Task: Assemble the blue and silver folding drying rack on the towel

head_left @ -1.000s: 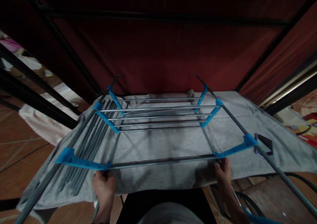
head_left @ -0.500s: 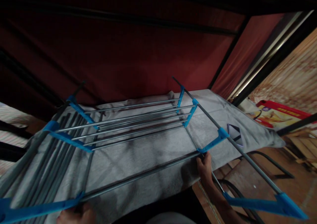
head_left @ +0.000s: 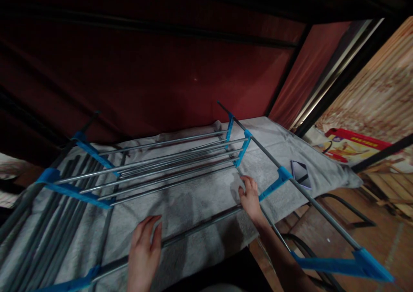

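Left hand (head_left: 143,251) flat, fingers (head_left: 155,232) spread open, resting on the grey towel (head_left: 193,197) and across the nearest metal rail (head_left: 193,229) of the drying rack (head_left: 167,163) — not gripping anything. Right hand (head_left: 250,195) further out, palm down on the towel, fingers (head_left: 241,184) loosely open, just beside the blue plastic bracket (head_left: 274,182) at the rack's right side; touching the towel, no clear grasp on rail or bracket. Drying rack sitting on top of the towel — thin silver rods running left to right in the middle, blue brackets at their ends, a wing of darker grey rods (head_left: 48,223) lying folded down at the left. Long right side bar (head_left: 309,197) reaching off past the towel's edge toward the camera, ending in another blue bracket (head_left: 351,266) above the floor. Towel spread over a low surface, hanging over the near edge, wrinkled under the rack. Nothing hung on the rods. Dark phone (head_left: 300,171) lying flat on the towel right of the rack, just outside the side bar, apart from both hands. Dark red fabric wall (head_left: 161,81) behind, black frame poles across it. Red box (head_left: 355,141) on the floor at far right, contents hidden. Tiled floor (head_left: 371,223) at lower right, with a dark curved tube frame (head_left: 348,208) resting on it.
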Available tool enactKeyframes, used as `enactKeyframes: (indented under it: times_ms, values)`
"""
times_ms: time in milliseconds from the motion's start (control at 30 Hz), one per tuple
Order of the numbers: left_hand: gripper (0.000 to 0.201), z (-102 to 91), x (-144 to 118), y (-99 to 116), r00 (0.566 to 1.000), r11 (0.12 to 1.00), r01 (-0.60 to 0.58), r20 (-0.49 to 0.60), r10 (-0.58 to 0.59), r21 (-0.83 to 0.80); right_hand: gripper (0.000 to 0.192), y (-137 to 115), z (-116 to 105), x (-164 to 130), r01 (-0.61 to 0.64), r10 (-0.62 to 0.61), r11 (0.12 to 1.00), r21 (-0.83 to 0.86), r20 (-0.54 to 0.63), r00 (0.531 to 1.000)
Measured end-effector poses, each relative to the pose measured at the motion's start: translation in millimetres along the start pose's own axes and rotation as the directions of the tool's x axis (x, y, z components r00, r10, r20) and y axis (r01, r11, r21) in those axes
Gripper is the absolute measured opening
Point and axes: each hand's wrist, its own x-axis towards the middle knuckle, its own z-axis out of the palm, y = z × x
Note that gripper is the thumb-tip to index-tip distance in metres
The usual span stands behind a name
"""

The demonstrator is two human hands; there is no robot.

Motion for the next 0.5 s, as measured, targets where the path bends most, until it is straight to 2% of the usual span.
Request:
enactKeyframes:
  times_ms: [100, 233, 367, 500]
  values:
    - [0.037, 47.9, 52.1, 28.7, 0.976, 0.984, -0.17, 0.146, 0.161, 0.051, 0.038, 20.5, 31.7, 49.0, -0.117, 0.111, 0.992, -0.05, -0.097, 0.989]
    - [0.045, 97.5, 94.1, 41.3, 0.93, 0.934, -0.297, 0.282, 0.236, 0.198, 0.037, 41.7, 58.6, 82.1, -0.208, 0.206, 0.978, -0.028, -0.048, 0.977]
    - [0.048, 123.4, 121.0, 41.5, 0.879, 0.893, -0.371, 0.405, 0.249, 0.255, 0.036, 49.9, 69.6, 88.8, -0.212, 0.211, 0.977, -0.018, -0.042, 0.977]
    - [0.045, 136.6, 140.7, 38.5, 0.843, 0.912, -0.346, 0.501, 0.198, 0.22, 0.034, 53.5, 70.1, 89.1, -0.168, 0.167, 0.986, -0.007, -0.056, 0.984]
